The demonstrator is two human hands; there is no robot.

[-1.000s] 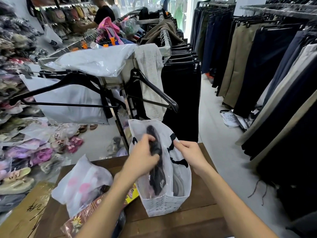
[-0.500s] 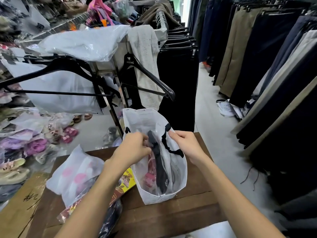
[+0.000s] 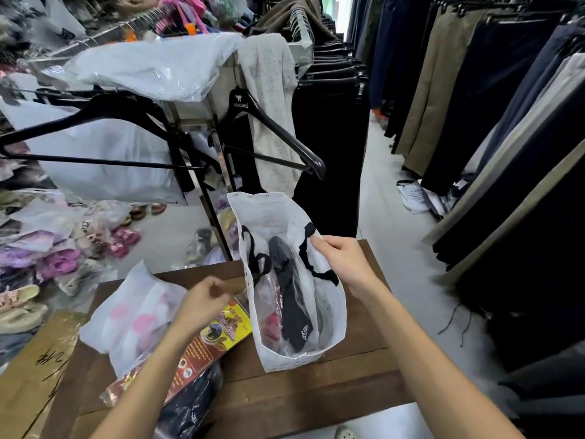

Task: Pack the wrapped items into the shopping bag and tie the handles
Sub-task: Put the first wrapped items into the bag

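Two hands: both are reaching in from the bottom edge over a dark brown wooden table (image 3: 316,394)
Right hand (image 3: 343,263): fingers and thumb are pinching the right rim of the white plastic shopping bag (image 3: 329,315), just beside one of its black cord handles (image 3: 311,264)
Left hand (image 3: 202,304): it is hovering left of the bag with fingers loosely curled, gripping nothing, above the items lying on the table
Shopping bag: it is standing upright on the table with its mouth gaping open; the second black cord handle (image 3: 256,261) is drooping inside along the left wall
Inside the bag: a long black item in clear plastic wrap (image 3: 291,299) is leaning lengthwise, with something pink in clear wrap (image 3: 273,327) lying low beside it on the left
Left of the bag: a red and yellow printed flat packet (image 3: 202,346) is lying under the left wrist, touching the bag's lower left side
Further left: a frosted white plastic pouch with pink shapes showing through (image 3: 129,318) is resting partly on that packet
Near edge: a dark navy wrapped bundle (image 3: 190,403) is lying below the packet
Beyond the table: black plastic hangers (image 3: 278,131) are dangling from a metal clothes rack (image 3: 202,106), dark trousers are hanging in rows on the right, and bagged sandals are piling up on the floor at the left
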